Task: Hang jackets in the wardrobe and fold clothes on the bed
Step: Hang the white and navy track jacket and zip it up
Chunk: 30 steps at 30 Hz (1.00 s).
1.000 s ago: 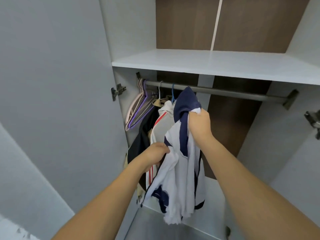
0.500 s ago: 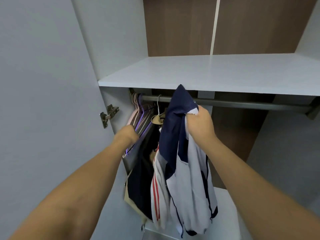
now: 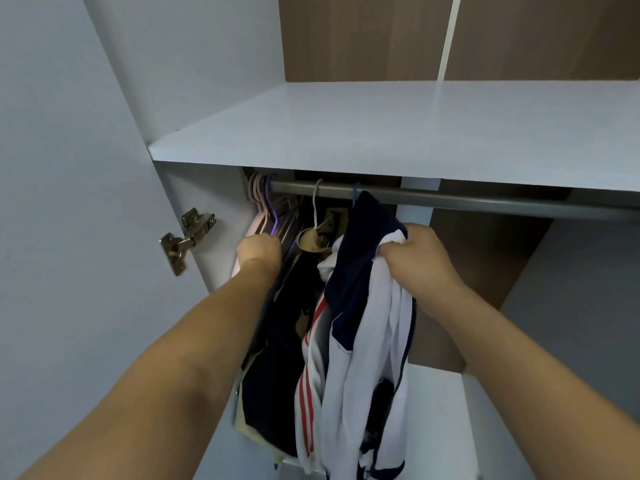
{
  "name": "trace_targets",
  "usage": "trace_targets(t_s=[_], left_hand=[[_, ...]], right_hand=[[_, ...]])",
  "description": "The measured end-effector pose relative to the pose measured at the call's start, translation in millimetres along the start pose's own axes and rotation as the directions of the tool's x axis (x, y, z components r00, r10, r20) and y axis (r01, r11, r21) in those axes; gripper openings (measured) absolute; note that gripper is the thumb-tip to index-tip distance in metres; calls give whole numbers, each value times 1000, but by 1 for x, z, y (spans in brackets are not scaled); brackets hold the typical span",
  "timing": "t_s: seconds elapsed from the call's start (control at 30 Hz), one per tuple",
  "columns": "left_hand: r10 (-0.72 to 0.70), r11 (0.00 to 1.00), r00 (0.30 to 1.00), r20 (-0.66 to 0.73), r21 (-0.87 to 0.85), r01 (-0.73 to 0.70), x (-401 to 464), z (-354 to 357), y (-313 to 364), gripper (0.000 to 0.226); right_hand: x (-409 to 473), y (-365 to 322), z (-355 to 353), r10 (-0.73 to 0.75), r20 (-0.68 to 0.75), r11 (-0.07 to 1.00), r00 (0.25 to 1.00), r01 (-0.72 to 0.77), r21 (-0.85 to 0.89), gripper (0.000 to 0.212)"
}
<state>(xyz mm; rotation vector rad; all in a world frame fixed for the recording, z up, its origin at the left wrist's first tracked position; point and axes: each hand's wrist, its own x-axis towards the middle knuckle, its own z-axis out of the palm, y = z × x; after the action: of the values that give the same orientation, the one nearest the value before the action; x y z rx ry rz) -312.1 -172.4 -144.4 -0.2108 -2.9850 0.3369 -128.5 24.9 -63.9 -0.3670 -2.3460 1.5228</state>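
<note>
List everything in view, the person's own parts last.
jacket: one, white and navy, held up below the rail
hung garments: at least two, one dark, one white with red stripes, left on the rail
empty hangers: several, pink and purple, far left
rail: one, grey, under the shelf
shelf: one, white
hinge: one, metal, left door
left hand: at the hangers, grip hidden
right hand: grips the jacket

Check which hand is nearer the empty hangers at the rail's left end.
Left. The left hand is right at the empty hangers, apparently touching them; the right hand is off to their right, gripping the navy-and-white jacket.
</note>
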Motion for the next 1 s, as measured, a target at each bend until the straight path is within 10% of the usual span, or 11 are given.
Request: trace_targets(t_s=[0.27,0.7,1.0], left_hand=[[-152,845,983,-100,-529,77,-37,-23,-15,35],[3,906,957,-290,-405,-126,-271,-101,3,18],[170,886,983,-74,-425,-185,-340,-128,15,20]], right_hand=[[4,1,-3,279,210,960,937,-276,-43,11],[-5,48,-10,355,146,932,923,-338,-131,37],[-17,62,-44,390,37,921,920,-388,-41,36]])
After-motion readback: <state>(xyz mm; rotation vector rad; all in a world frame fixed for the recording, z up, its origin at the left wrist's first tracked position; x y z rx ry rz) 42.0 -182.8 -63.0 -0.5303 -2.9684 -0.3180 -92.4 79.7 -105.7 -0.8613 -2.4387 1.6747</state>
